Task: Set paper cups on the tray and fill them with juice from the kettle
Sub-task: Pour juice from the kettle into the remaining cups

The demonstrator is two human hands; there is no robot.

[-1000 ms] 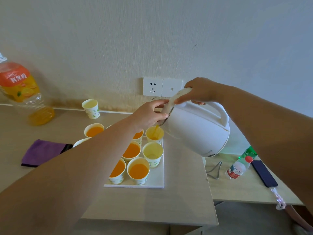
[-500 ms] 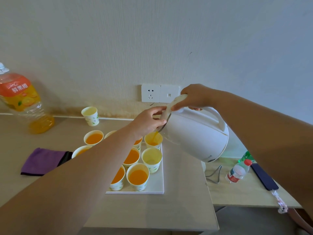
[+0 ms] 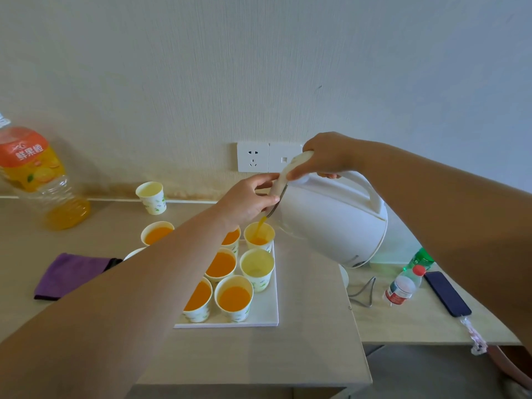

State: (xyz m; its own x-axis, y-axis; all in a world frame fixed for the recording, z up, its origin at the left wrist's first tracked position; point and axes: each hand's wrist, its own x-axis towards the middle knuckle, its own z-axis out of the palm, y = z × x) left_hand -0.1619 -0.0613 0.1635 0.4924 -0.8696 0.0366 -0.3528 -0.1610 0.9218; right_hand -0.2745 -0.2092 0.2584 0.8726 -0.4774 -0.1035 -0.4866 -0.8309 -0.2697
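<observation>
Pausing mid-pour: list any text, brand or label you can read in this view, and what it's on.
"鲜果橙": on the orange label of the big clear plastic juice bottle, left by the wall.
Small clear bottle with red cap, right table: red-and-white label, print too small to read.
Paper cups: leaf pattern only, no text.
White kettle, wall socket: no legible text.

**One head-worn view, looking forward and down**

A single wide-angle camera sits on the person's head, above and behind both forearms, which reach in from the lower corners. It faces a pale textured wall (image 3: 259, 67) and tilts down onto the light wood-grain tabletop (image 3: 302, 341), close enough that the flat white rectangular tray (image 3: 267, 312) lies near centre frame. The wide lens bends the edges. No second view shares the scene.
</observation>
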